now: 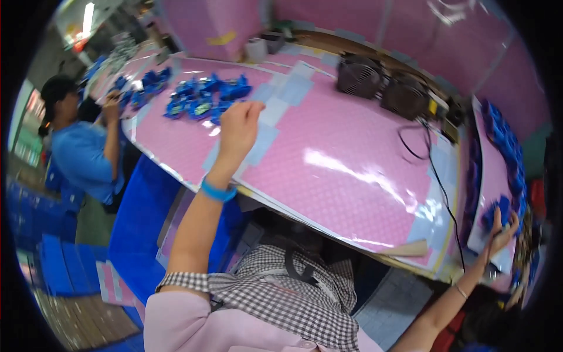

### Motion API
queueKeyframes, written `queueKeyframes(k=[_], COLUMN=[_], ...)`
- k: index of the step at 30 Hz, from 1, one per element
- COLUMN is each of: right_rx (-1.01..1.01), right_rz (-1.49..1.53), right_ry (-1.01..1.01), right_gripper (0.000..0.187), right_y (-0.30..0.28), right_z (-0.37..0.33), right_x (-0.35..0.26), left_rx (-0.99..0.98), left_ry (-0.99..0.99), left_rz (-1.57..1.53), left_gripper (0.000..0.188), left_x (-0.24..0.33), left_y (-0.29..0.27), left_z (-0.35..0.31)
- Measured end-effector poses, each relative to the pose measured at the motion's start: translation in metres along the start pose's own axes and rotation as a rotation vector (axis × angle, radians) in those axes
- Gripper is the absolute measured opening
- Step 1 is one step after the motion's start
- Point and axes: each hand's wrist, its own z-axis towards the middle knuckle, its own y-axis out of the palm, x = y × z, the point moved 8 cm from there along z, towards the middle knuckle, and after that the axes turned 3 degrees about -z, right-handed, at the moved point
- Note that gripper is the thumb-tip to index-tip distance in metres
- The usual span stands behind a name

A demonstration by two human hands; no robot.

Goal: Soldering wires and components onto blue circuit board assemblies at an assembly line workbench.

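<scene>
A: Parts, biggest lot first?
B: Long row of blue pieces [509, 144], packed close on the side shelf [496, 176], right. Next, loose cluster of blue pieces [190, 97], left on the table [352, 141]: shiny, crumpled-looking, pale bits showing. Smallest: single blue piece [498, 212] at the right hand [501, 237].
A: Grip?
B: Right: fingers parted at that piece, can't tell if pinching. Left hand [239, 132]: fingers folded together, over the cluster's near right edge; contents and contact unclear.
A: Around, in the way?
B: Blue bin [138, 217] near left, partly behind left forearm [196, 232]. Two dark fans [381, 87] far right. Black cable [437, 176] down the table's right side.
A: Surface, room?
B: Pink walls [334, 17] far side. Tabletop pink, glossy, pale-blue tape strips. Person in blue shirt [85, 155], left.
</scene>
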Motion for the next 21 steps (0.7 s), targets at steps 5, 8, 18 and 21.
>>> queueKeyframes(k=[5, 8, 18, 21], right_rx=[0.001, -0.341, -0.397, -0.114], right_rz=[0.426, 0.261, 0.750, 0.333], right_ry=[-0.210, -0.387, -0.063, -0.064], right_gripper=[0.044, 0.042, 0.024, 0.020], right_y=[-0.010, -0.015, 0.000, -0.017], right_z=[-0.039, -0.059, -0.081, -0.067], right_x=[-0.211, -0.299, -0.312, -0.236], left_rx=[-0.678, -0.560, -0.341, -0.366], left_ry=[-0.419, -0.404, 0.170, 0.175], left_rz=[-1.523, -1.457, -0.309, -0.258], left_gripper=[0.035, 0.024, 0.026, 0.028], left_x=[0.072, 0.088, 0.163, 0.156], left_y=[0.036, 0.069, 0.114, 0.119], left_z=[-0.071, -0.075, -0.112, -0.108])
